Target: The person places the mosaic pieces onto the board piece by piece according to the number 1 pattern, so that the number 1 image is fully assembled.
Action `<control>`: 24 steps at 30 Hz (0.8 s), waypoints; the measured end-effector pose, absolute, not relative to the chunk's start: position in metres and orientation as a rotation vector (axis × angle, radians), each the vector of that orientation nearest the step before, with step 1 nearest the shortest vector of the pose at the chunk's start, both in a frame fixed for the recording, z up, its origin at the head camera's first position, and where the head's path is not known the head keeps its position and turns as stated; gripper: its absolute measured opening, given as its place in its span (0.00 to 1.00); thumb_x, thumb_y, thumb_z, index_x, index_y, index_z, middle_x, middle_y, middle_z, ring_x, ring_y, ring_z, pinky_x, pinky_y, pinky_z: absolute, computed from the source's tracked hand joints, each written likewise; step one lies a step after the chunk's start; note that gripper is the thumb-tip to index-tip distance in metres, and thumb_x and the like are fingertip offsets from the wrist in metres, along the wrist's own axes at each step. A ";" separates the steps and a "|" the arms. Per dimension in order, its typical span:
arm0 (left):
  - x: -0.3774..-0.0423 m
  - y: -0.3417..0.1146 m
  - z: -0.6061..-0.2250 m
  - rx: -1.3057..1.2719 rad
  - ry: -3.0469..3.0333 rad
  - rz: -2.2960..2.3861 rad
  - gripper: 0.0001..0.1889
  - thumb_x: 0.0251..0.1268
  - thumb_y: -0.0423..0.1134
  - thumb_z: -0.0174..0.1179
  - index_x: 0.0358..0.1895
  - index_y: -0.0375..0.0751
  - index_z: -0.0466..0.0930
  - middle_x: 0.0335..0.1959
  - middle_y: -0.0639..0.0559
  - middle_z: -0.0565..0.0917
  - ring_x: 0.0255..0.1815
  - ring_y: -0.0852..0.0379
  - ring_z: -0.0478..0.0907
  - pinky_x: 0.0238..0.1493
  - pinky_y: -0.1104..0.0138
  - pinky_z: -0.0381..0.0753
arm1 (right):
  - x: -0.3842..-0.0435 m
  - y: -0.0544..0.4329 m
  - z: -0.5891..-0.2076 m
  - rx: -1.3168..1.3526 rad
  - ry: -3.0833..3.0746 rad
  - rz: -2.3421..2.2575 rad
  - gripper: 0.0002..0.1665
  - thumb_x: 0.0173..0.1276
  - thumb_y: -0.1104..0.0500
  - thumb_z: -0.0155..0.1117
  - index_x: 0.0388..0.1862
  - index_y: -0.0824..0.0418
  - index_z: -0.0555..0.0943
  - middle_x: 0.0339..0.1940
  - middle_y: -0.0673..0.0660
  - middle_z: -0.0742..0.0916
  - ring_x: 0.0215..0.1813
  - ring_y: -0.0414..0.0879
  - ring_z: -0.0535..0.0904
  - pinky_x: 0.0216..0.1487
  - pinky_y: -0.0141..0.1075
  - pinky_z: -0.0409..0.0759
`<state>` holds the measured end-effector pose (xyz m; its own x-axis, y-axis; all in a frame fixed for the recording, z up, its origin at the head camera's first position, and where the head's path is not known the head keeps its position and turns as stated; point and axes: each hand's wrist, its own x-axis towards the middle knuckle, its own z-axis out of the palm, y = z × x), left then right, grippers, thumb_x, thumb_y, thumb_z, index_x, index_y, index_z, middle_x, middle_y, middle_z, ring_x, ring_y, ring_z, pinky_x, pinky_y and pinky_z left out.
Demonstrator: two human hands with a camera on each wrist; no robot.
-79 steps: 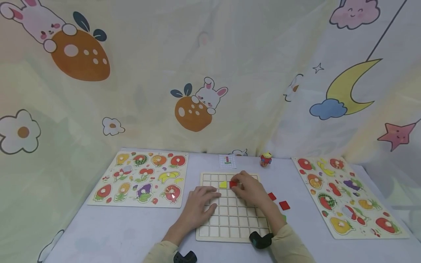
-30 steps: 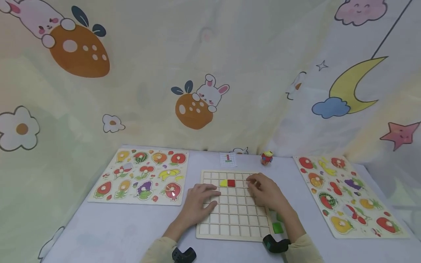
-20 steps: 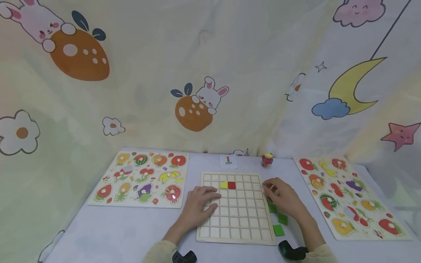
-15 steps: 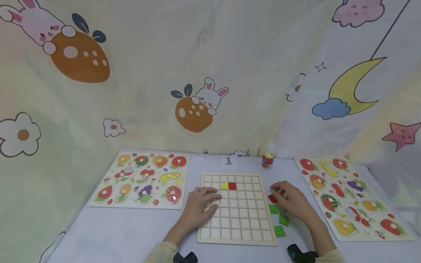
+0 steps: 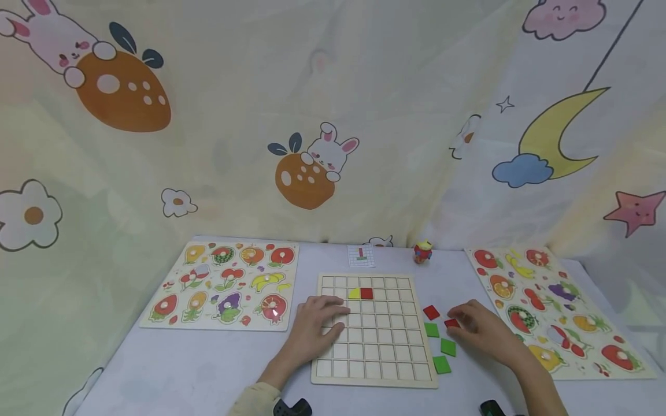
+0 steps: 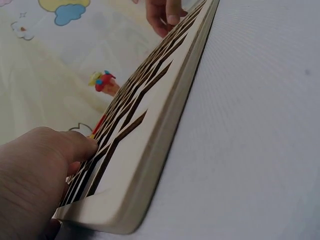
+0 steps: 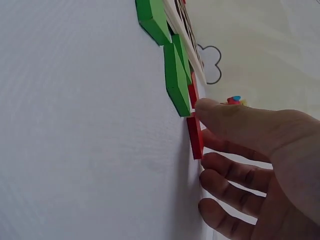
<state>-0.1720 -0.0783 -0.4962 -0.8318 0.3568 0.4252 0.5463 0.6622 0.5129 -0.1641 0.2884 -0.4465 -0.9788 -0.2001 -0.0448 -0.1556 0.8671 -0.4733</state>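
A wooden grid board (image 5: 378, 374) lies flat, with a yellow piece (image 5: 354, 293) and a red square tile (image 5: 366, 293) side by side in its upper rows. My left hand (image 5: 314, 325) rests over the board's left edge, fingers relaxed; the left wrist view shows this hand (image 6: 37, 172) at the board's corner. To the right of the board my right hand (image 5: 481, 330) pinches another red square tile (image 7: 195, 137) lying on the table, thumb and index finger at its edges. One more red tile (image 5: 431, 312) lies close by, above several green tiles (image 5: 448, 347).
Fruit puzzle boards stand at the left (image 5: 218, 326) and right (image 5: 598, 375). Behind the grid board are a small pattern card (image 5: 369, 257) and a toy figure (image 5: 422, 252). A printed curtain (image 5: 224, 173) hangs at the back.
My right hand has set a red tile into the grid beside the yellow piece, let go, and moved right to the far red tile. The left hand has stayed in place.
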 end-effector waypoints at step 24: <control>-0.171 -0.079 -0.495 -0.717 -2.600 -0.948 0.14 0.58 0.44 0.63 0.48 0.60 0.82 0.54 0.61 0.78 0.55 0.58 0.70 0.49 0.58 0.64 | -0.162 0.286 -0.446 -0.272 2.960 -0.707 0.19 0.54 0.56 0.72 0.45 0.56 0.78 0.38 0.49 0.80 0.38 0.41 0.73 0.36 0.30 0.74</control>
<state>-0.1708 -0.0786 -0.4954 -0.8368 0.3547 0.4170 0.5399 0.6612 0.5210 -0.1620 0.2859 -0.4457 -0.9805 -0.1921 -0.0420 -0.1524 0.8773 -0.4550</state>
